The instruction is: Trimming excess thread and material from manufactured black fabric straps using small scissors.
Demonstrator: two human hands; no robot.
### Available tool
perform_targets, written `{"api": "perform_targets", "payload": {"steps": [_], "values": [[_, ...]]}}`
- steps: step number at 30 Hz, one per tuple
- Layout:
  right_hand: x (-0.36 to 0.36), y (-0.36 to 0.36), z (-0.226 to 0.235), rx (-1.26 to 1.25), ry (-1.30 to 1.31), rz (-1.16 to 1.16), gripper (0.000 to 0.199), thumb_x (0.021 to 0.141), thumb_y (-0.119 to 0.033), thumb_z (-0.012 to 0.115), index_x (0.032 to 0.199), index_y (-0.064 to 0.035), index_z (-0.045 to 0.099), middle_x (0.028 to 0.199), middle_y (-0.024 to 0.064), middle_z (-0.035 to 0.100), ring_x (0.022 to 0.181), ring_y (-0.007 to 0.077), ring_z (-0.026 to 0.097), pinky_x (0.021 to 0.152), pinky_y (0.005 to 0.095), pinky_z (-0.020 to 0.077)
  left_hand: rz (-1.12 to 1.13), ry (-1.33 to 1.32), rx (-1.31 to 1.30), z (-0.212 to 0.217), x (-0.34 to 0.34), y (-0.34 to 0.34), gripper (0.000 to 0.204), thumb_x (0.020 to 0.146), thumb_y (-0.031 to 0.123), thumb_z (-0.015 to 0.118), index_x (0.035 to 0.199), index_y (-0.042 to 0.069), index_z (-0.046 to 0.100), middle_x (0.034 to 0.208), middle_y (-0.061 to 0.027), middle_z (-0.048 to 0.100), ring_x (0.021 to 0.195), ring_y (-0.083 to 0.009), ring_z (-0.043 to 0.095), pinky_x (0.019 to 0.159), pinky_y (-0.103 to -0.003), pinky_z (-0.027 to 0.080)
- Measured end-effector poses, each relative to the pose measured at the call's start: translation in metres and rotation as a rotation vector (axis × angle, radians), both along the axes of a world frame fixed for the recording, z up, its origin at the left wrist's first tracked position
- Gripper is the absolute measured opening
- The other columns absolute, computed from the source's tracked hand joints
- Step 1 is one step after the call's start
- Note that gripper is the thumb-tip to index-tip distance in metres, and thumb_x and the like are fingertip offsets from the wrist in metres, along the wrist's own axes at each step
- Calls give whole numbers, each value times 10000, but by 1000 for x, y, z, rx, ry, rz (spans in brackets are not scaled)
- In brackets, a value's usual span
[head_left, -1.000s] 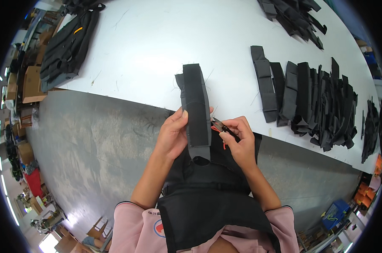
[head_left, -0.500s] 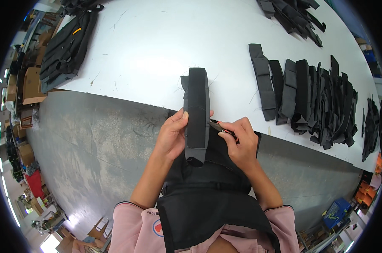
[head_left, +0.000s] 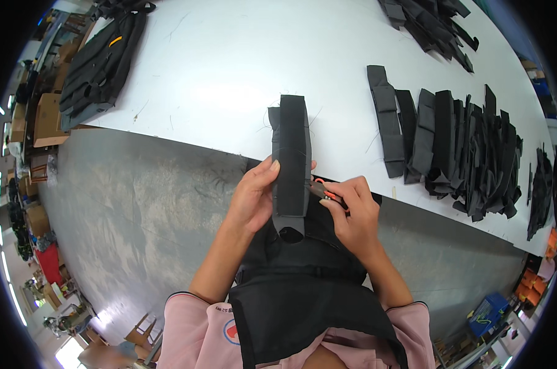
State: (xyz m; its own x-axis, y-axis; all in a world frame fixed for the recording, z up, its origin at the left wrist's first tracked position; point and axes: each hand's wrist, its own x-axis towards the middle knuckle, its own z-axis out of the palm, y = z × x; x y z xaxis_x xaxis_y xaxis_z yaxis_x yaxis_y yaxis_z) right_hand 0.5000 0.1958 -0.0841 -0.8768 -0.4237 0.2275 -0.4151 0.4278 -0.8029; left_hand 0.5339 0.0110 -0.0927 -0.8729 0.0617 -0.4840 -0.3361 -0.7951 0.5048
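Mid-frame, our left hand [head_left: 258, 187] grips the black fabric strip [head_left: 292, 154] between thumb and fingers; our right hand [head_left: 357, 212], curled closed around thread snips [head_left: 318, 189], brings their tips to its right edge. Loose threads [head_left: 316, 115] stick out near its upper end, so this piece looks unfinished; whether the piled strips [head_left: 475, 154] at right are done, we cannot tell. Lower right, we cannot make out the blue crate's [head_left: 491, 312] contents.

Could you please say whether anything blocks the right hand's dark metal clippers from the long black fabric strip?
Nothing visible does: the clippers in the right hand point at the right edge of the fabric strip.
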Motion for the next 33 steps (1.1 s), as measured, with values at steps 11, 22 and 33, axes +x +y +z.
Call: {"api": "perform_targets", "payload": {"steps": [11, 22, 33], "values": [[-7, -31, -12, -45, -202, 48, 124, 745, 36, 642, 814, -34, 567, 746, 36, 488, 645, 124, 535, 564, 274, 436, 17, -23, 75, -9, 4, 2, 440, 913, 180, 514, 1285, -30, 410, 1226, -219, 535, 1104, -275, 564, 963, -385, 454], [2, -6, 5, -99, -337, -46, 173, 770, 0, 638, 932, -32, 587, 837, 78, 506, 651, 133, 539, 592, 253, 451, 11, -40, 157, -5, 0, -3, 394, 940, 142, 470, 1285, -40, 411, 1240, -199, 535, 1115, -232, 557, 957, -351, 456], [2, -13, -3, 117, 153, 121, 263, 703, -31, 695, 959, -59, 639, 794, 75, 534, 646, 236, 574, 562, 317, 455, -25, -22, 240, -9, 3, 3, 436, 932, 164, 491, 1300, -43, 380, 1281, -220, 492, 1148, -277, 535, 977, -387, 447]]}}
